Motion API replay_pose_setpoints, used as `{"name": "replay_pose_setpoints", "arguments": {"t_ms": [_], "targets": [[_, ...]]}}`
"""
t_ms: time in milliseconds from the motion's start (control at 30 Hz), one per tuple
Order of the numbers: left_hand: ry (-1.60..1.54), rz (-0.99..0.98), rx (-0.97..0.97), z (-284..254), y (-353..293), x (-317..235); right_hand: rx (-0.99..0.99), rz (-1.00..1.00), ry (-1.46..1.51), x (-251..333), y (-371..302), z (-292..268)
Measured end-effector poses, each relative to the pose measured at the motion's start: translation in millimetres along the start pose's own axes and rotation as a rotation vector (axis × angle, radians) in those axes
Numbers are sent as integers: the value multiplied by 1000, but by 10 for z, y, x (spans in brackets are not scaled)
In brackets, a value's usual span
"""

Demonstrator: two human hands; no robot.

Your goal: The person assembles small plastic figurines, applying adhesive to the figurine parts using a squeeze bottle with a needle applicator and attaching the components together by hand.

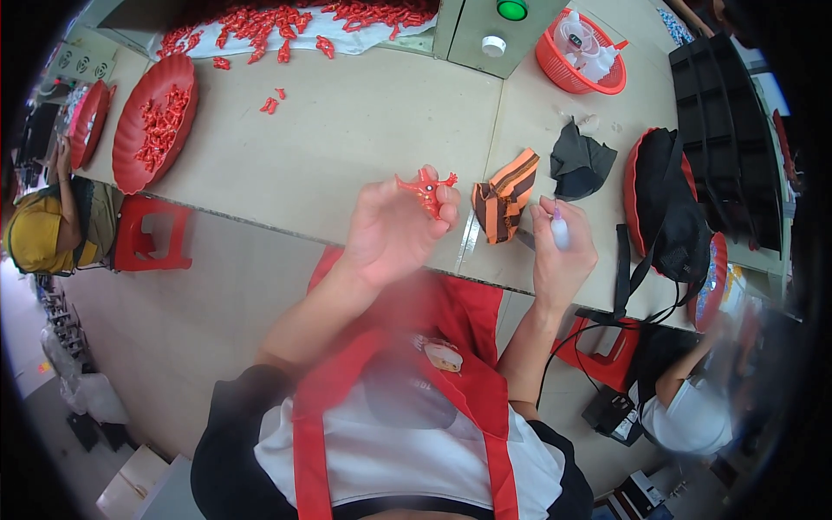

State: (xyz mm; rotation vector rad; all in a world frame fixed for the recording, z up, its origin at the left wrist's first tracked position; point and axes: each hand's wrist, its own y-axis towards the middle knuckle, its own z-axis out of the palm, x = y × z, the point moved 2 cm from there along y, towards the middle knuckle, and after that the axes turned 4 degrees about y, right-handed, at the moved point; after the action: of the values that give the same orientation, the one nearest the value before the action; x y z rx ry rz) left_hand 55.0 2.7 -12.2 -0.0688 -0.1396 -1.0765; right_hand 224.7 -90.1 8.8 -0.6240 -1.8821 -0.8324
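Note:
Between the fingers of my left hand (390, 230) is a small red figurine (426, 190), held above the front edge of the table. My right hand (568, 256) is wrapped round a small squeeze bottle (560, 232), whitish with a thin purple tip that points up and away from me. Between my two hands lies a crumpled cloth striped in orange and dark brown (504, 198). A crumpled black cloth (581, 161) lies just beyond my right hand. A few loose red pieces (270, 104) rest on the table farther left.
Many red figurines (260, 30) lie on a white sheet at the back. A red scalloped tray (130, 173) at left holds more. A red basket (579, 82) with bottles stands back right, a black bag (663, 199) at right. Other people sit at both sides.

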Motion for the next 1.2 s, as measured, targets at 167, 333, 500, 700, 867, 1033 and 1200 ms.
{"name": "replay_pose_setpoints", "arguments": {"t_ms": [167,333,500,700,867,1033,1200], "targets": [[128,38,-62,71,-18,-36,9,1,11,32,-12,-28],[1218,137,-480,256,-59,-33,216,199,355,222,-51,11],[1731,429,-495,396,-137,112,423,232,483,327,-74,169],[1971,663,-460,387,-162,161,445,213,442,309,-85,192],[2045,716,-424,360,-170,166,456,253,471,294,-109,207],[2058,740,-412,377,-168,178,462,228,474,258,-121,206],[2049,743,-414,354,-171,188,442,283,485,267,-145,210]]}}
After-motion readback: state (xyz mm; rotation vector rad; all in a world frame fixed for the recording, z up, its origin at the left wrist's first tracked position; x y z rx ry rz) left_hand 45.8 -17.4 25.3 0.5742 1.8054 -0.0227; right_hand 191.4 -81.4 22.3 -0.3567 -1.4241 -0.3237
